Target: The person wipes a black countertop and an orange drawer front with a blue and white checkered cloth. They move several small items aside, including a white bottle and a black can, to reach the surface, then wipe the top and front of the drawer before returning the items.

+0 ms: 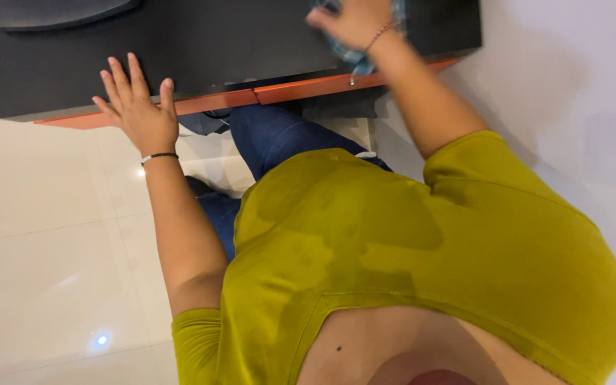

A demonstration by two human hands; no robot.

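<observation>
My left hand (137, 107) lies flat with spread fingers on the front edge of a black tabletop (201, 43) that has an orange lower edge. My right hand (354, 21) presses a blue checked cloth (359, 60) onto the same top near its right end; the cloth hangs a little over the edge under my wrist. Part of the cloth is cut off by the frame's top.
A dark curved object (44, 11) sits at the top's far left. Glossy white floor tiles (44, 235) spread to the left, a white wall (572, 93) stands to the right. My yellow-green shirt and blue jeans fill the lower frame.
</observation>
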